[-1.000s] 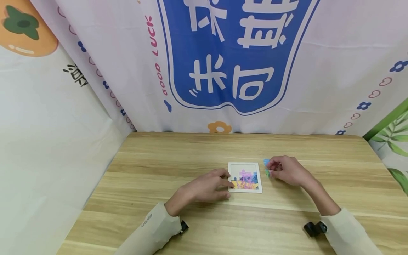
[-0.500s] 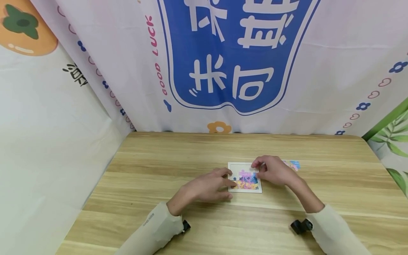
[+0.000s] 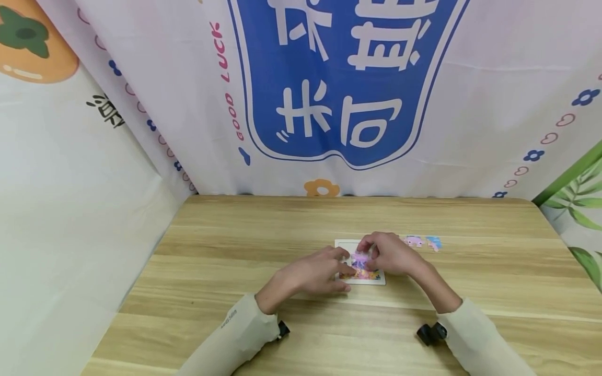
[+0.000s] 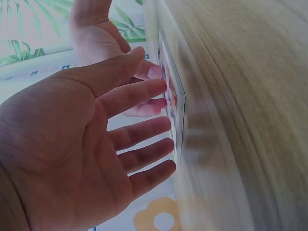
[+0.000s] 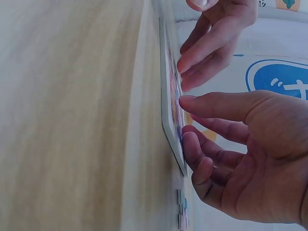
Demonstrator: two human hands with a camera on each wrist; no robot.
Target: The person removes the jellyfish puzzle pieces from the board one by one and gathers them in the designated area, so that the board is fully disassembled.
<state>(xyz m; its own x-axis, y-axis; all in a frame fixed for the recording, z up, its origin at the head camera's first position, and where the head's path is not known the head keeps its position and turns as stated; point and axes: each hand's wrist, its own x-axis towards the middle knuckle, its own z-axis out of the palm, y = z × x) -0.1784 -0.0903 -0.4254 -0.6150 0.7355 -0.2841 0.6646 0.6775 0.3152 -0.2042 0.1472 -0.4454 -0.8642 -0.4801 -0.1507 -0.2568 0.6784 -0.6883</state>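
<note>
Head view — puzzle tray (image 3: 371, 282) on wood-grain table (image 3: 357, 326) — printed cloth (image 3: 345, 104) behind.

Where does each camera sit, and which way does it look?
Head: worn on the head, facing forward and down at the table and puzzle; left hand, right hand and sleeves show.
Left wrist: on that wrist, looking past the left hand toward the leafy cloth; both hands show.
Right wrist: on that wrist, looking past the right hand toward the blue-printed cloth; both hands show.
Both wrist views share the puzzle, seen nearly edge-on.
</note>
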